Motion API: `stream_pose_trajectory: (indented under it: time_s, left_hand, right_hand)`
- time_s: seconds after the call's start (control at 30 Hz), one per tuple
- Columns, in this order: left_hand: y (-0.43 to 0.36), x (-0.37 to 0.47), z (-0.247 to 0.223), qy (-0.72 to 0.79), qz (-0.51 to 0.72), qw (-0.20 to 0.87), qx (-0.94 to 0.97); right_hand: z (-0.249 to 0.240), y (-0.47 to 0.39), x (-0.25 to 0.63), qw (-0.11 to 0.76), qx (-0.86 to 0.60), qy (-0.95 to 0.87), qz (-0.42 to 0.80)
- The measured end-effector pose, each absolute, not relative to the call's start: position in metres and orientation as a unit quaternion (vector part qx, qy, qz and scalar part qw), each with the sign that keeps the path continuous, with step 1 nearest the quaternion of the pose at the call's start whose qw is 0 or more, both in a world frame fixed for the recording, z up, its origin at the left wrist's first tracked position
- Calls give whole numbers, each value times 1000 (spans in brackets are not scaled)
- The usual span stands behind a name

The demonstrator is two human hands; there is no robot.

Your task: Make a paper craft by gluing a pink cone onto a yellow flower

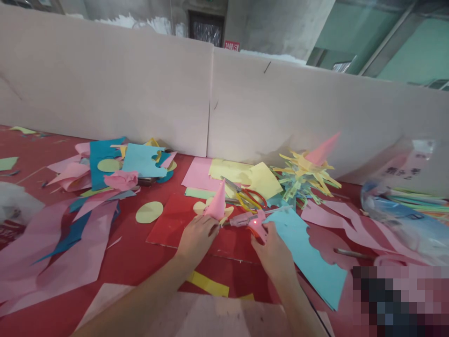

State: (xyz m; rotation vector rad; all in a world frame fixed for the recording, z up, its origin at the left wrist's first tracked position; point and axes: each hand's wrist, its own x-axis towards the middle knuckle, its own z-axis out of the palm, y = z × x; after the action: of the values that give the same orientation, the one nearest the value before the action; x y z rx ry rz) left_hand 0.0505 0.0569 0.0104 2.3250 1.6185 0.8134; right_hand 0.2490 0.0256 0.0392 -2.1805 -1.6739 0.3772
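Note:
My left hand (198,236) is closed on the base of a small pink paper cone (216,203). Pale yellow petal shapes (200,207) spread around the cone on a red board (171,220). In my right hand (271,248) is a pink glue gun (258,225) with a small red light, its nozzle pointing left toward the cone's base. Whether the nozzle touches the paper cannot be made out. Scissors with red and yellow handles (250,198) lie just behind the glue gun.
Coloured paper scraps (143,159) pile up at the left. Blue sheets (308,252) lie right of my hand. Behind them stands a fringed paper piece with a pink cone (321,152). A plastic bag (417,206) is at the right; a white partition (140,89) closes the back.

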Motion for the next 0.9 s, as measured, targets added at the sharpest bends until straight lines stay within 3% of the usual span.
stream_pose_trajectory:
  time_s: [0.9]
  left_hand:
    - [56, 51, 16, 545, 270, 105, 787]
  right_hand:
    - [44, 26, 249, 170, -806, -553, 123]
